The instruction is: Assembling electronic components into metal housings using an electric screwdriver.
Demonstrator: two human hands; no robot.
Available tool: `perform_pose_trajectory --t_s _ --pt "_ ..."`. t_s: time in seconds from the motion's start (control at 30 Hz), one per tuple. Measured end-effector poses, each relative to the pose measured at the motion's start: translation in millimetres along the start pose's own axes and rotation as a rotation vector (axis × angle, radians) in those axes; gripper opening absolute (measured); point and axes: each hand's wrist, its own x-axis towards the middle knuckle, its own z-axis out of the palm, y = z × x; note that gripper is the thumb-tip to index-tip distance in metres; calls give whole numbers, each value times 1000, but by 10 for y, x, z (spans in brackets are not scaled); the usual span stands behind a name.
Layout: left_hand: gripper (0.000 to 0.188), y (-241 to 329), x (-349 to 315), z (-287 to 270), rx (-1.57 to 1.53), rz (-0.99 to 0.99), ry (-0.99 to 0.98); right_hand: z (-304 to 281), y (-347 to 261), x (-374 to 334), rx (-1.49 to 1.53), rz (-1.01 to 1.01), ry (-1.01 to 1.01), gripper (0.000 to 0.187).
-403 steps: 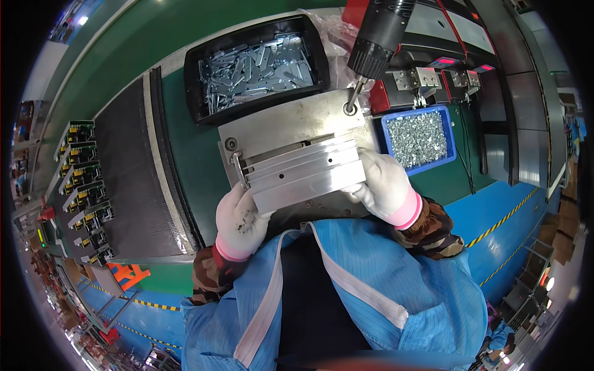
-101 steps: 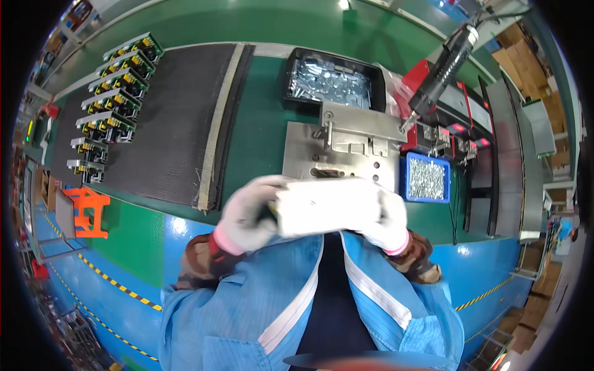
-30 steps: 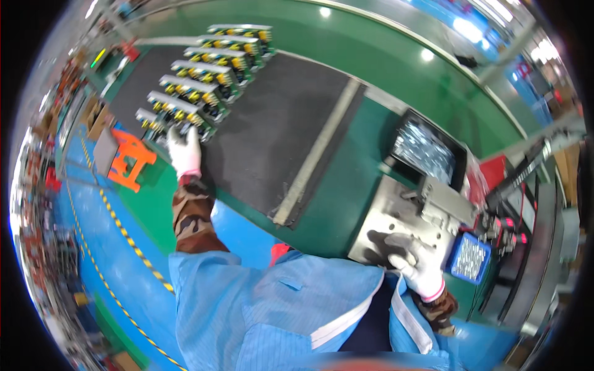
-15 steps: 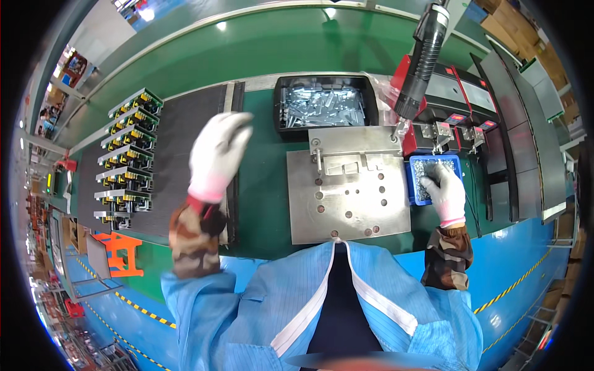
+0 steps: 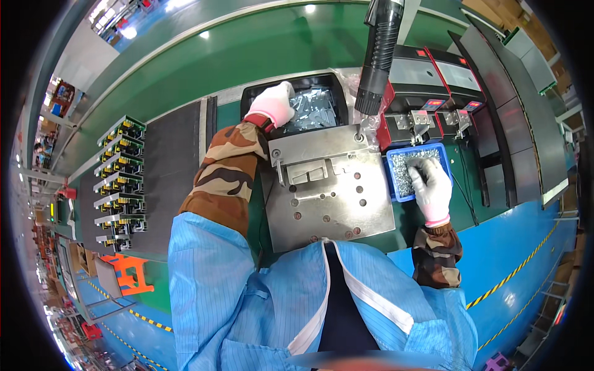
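Observation:
My left hand (image 5: 273, 104), in a white glove, reaches over the left side of a black bin (image 5: 339, 99) of flat metal pieces (image 5: 314, 109). Its fingers curl down at the pieces; whatever is between them is hidden. At the right, my gloved right hand (image 5: 430, 185) dips its bent fingertips into a blue tray (image 5: 396, 193) of small screws (image 5: 403, 167). Those fingers are drawn together, and I cannot make out what they hold. Between both hands lies a steel fixture plate (image 5: 328, 207) with round holes and a raised bar (image 5: 318, 143) along its far edge.
A black electric screwdriver (image 5: 378, 59) hangs above the bench's far side. Two red-and-black machines (image 5: 411, 93) stand behind the blue tray. Several assembled units with metal strips (image 5: 120, 183) line up on the left by a dark mat (image 5: 172, 142). Dark panels (image 5: 513, 117) rise at the right.
My left hand has moved from above the mat's edge to the right and away, into the black bin. My right hand stays at the screw tray. The whole view has shifted slightly.

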Motion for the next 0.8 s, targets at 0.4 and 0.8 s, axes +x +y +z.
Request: perform_pose_trajectory --t_s 0.4,0.8 --pt "23 278 -1331 -633 -985 77 292 -10 -13 -38 401 58 97 13" --pt "23 415 -1744 -105 -31 662 765 520 -862 40 1092 443 -310 28"
